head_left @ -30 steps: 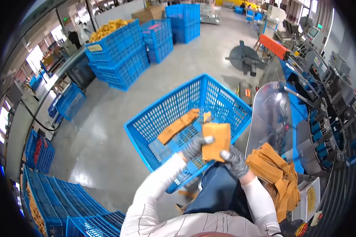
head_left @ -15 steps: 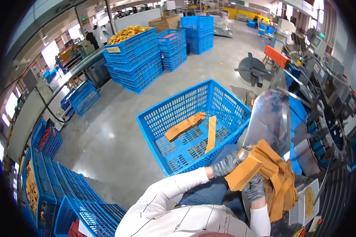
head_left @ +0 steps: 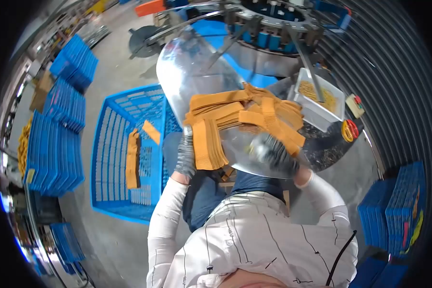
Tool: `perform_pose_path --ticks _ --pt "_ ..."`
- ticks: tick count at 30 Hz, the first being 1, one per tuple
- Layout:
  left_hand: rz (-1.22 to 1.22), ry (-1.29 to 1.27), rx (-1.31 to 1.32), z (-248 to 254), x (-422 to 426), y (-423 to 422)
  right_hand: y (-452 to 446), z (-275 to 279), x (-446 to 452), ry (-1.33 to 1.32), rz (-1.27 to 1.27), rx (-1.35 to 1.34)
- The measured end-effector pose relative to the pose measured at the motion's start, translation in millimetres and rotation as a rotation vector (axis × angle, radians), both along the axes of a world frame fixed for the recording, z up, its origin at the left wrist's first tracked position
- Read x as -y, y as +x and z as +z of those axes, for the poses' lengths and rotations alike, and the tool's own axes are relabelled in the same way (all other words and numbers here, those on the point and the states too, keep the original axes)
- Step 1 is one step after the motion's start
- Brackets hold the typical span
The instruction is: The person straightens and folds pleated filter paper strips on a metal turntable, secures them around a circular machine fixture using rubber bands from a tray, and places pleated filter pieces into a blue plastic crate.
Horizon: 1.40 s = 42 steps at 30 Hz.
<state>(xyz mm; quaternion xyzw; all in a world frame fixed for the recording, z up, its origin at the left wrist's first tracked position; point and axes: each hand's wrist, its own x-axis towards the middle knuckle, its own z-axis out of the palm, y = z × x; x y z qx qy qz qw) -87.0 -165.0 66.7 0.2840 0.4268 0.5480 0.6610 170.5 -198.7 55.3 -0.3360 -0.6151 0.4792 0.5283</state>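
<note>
My left hand (head_left: 186, 152), in a grey striped glove, grips the left edge of a stack of orange ribbed fabric strips (head_left: 208, 146). The stack overhangs the near edge of a clear curved tray (head_left: 177, 72). My right hand (head_left: 274, 154), gloved the same way, is smeared by motion above the tray's near side, so its fingers cannot be read. Just beyond it lies a loose pile of orange strips (head_left: 269, 114), some bundled and some crossing over each other.
At left stands a blue crate (head_left: 101, 158) with a bundle of strips (head_left: 133, 161) and a smaller piece (head_left: 151, 132) inside. A white bin (head_left: 338, 103) of yellowish bits sits at right, near red-and-yellow-handled scissors (head_left: 350, 130). A round machine (head_left: 273, 29) stands behind. Stacked crates (head_left: 55, 153) line the left.
The view has swung right and down. Both hands were on one bundle; now my right hand is away from it, and the stack in my left hand rests lower at the tray's edge.
</note>
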Motion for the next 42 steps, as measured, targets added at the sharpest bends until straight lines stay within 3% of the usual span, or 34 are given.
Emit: perform_pose_path --ticks 2,4,6,7,9,10,12,14,15,17,18,20,21,22,24,26,28,29,30,33,34,36,39,42 --pt "-0.124 -0.002 0.253 -2.9 -14.5 20.2 57.5 -26.2 -32.3 -0.077 -0.388 -0.189" --pt "-0.172 0.001 0.230 1.1 -19.4 42.0 144.0 -16.6 -83.2 0.072 -0.760 0.277" --pt "-0.165 0.106 0.094 -5.6 -26.1 56.1 241.4 -19.5 -130.2 0.090 -0.890 0.764" --pt "-0.096 0.122 0.008 -16.7 -28.3 61.7 262.4 -10.5 -141.6 -0.093 -0.876 0.895" --pt "0.052 0.087 -0.066 -25.8 -38.6 71.9 260.7 -0.8 -134.5 -0.229 -0.938 1.676" --pt "0.139 0.092 -0.121 -34.8 -44.1 74.6 240.4 9.5 -122.9 -0.120 -1.027 1.711" --pt "0.177 0.159 -0.125 -28.2 -41.6 78.1 159.5 18.8 -96.7 0.153 -0.912 1.035" --pt "0.208 0.156 -0.224 -24.1 -39.2 84.0 57.9 17.7 -58.2 -0.049 -0.504 0.346" --pt "0.252 0.170 -0.379 -27.5 -37.9 91.6 18.8 10.8 -43.7 -0.068 -0.391 0.283" --pt "0.332 0.206 -0.705 -32.7 -34.3 100.4 -26.9 -1.1 -37.1 0.166 -0.456 0.536" --pt "0.213 0.286 -0.547 -23.1 -30.1 93.6 -43.9 -3.2 -36.7 0.280 -0.530 0.668" --pt "0.201 0.330 -0.495 -10.0 -17.8 87.0 -59.6 -12.4 -41.6 -0.129 -0.387 0.427" --pt "0.193 0.345 -0.467 -9.5 -10.4 83.2 -63.6 -15.1 -41.9 -0.139 -0.369 0.359" --pt "0.233 0.447 -0.666 -17.9 -7.8 79.2 -67.3 -15.6 -41.9 -0.150 -0.350 0.295" --pt "0.252 0.416 -0.599 -32.6 -1.3 72.5 -76.1 -17.8 -34.8 -0.094 -0.366 0.287" --pt "0.334 0.423 -0.667 -38.1 -1.3 69.0 -68.5 -9.5 -32.2 -0.220 -0.138 0.125" --pt "0.126 0.269 -0.260 -42.1 -4.8 46.3 -53.5 -4.8 -27.6 -0.354 0.086 -0.038" --pt "0.029 0.191 -0.053 -35.6 -3.6 40.1 -46.1 -15.2 -27.7 0.021 -0.020 0.198" --pt "0.008 0.287 -0.048 -27.6 -1.6 41.7 -38.9 -32.4 -30.7 0.405 -0.127 0.424" --pt "0.015 0.305 -0.368 -19.8 6.3 42.4 -33.9 -4.6 -26.7 0.508 -0.149 0.710" --pt "0.041 0.339 -0.259 -32.0 5.4 47.5 -43.2 20.4 -24.5 0.331 -0.127 0.558" --pt "0.015 0.394 -0.425 -42.8 10.9 52.8 -48.5 50.7 -19.6 -0.145 -0.004 0.216" --pt "-0.079 0.400 -0.447 -46.6 20.5 57.0 -53.5 23.1 -15.2 -0.175 -0.073 0.125" --pt "-0.158 0.359 -0.394 -50.7 19.8 49.8 -48.0 -21.9 -15.3 -0.096 -0.122 0.291"
